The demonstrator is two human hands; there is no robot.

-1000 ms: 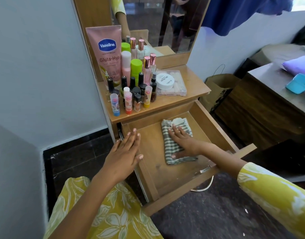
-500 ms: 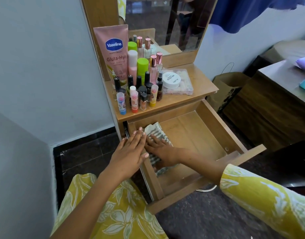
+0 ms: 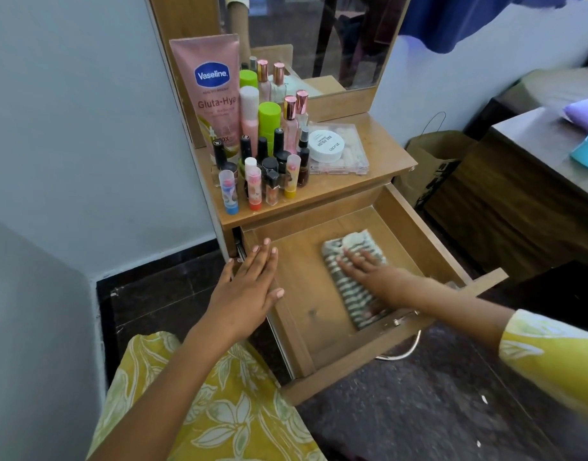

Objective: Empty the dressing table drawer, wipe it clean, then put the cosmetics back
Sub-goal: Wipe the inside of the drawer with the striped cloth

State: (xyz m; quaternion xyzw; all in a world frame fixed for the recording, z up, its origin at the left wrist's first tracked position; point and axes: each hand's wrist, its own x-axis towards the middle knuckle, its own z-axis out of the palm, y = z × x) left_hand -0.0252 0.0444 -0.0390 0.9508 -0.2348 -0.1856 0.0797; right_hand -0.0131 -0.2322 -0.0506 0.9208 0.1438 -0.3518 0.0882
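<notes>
Wooden pull-out drawer [image 3: 322, 341] is seen open, with a green-and-white striped folded cloth [image 3: 354, 281] lying on its floor toward 2 o'clock.
Right hand [image 3: 374, 272] is laid flat on the cloth, fingers straight and pressing down. Left hand [image 3: 246, 291] is rested with straight fingers on the drawer's 9 o'clock wall. Cosmetics, among them a pink Vaseline lotion tube [image 3: 213, 94], are stood on the wooden dressing table top [image 3: 379, 141] at 12 o'clock of the drawer.
</notes>
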